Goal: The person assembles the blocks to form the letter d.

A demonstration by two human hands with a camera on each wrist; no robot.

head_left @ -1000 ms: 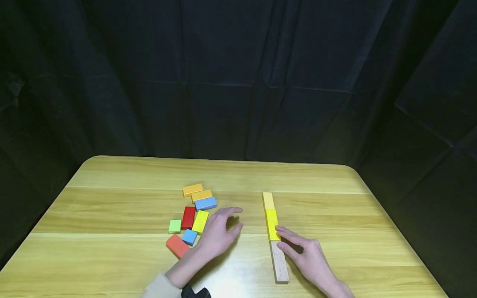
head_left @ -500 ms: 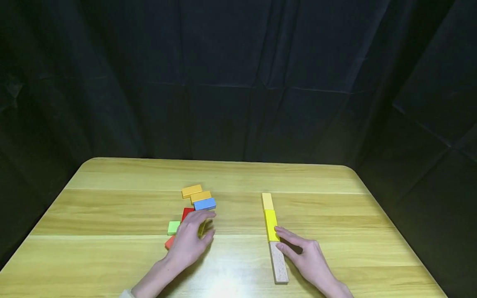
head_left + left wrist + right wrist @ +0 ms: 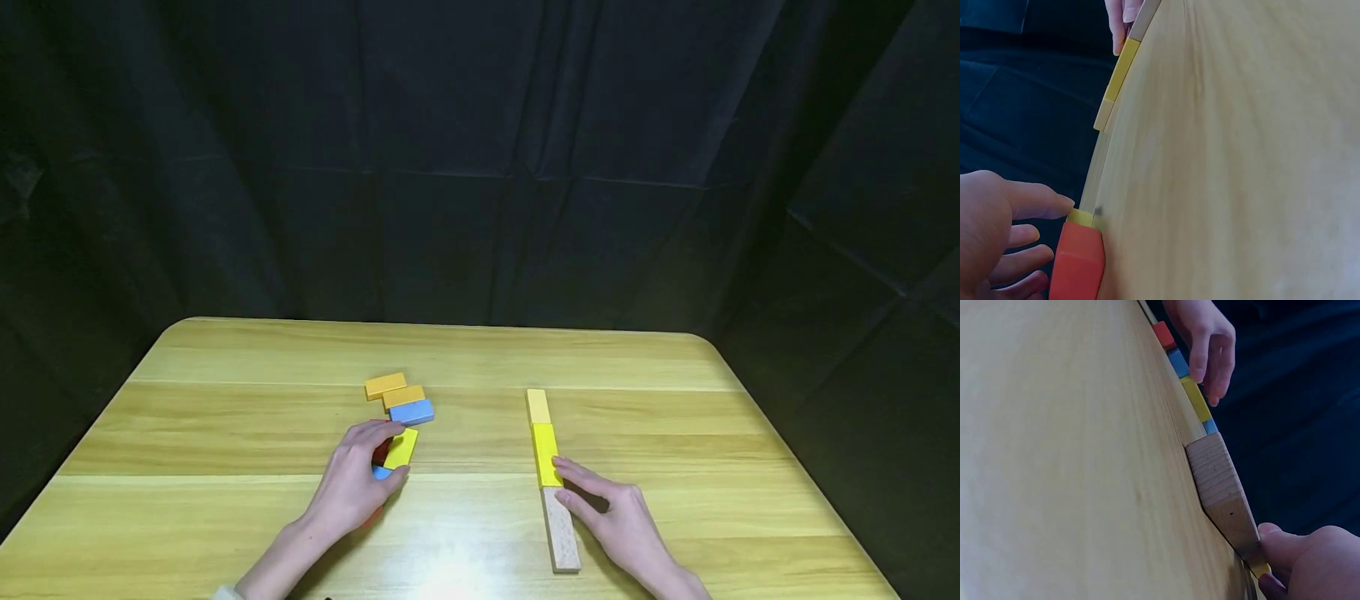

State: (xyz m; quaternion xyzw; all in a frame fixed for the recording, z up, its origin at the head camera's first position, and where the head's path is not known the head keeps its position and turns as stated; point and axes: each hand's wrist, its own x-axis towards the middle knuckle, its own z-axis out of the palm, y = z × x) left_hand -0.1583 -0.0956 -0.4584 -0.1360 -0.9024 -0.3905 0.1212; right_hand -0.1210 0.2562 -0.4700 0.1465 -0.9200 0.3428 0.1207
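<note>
My left hand (image 3: 348, 477) hovers over a loose group of blocks, thumb and fingers spread apart. Between thumb and index finger show a yellow block (image 3: 402, 448), part of a dark red block (image 3: 381, 452) and a small blue block (image 3: 381, 472). An orange-red block (image 3: 1077, 262) is mostly under this hand in the head view; the green block is hidden. On the right, my right hand (image 3: 618, 517) rests its fingertips against a straight row. That row joins a pale block (image 3: 537, 406), a bright yellow block (image 3: 546, 454) and a long plain wooden block (image 3: 561, 533), end to end.
Two orange blocks (image 3: 386, 386) and a longer blue block (image 3: 412, 412) lie beyond the left hand. The wooden table (image 3: 247, 417) has rounded far corners, and a dark curtain (image 3: 450, 233) hangs behind it.
My left hand has moved left from between the row and the loose blocks, and is now above them. The right hand and the row have stayed still.
</note>
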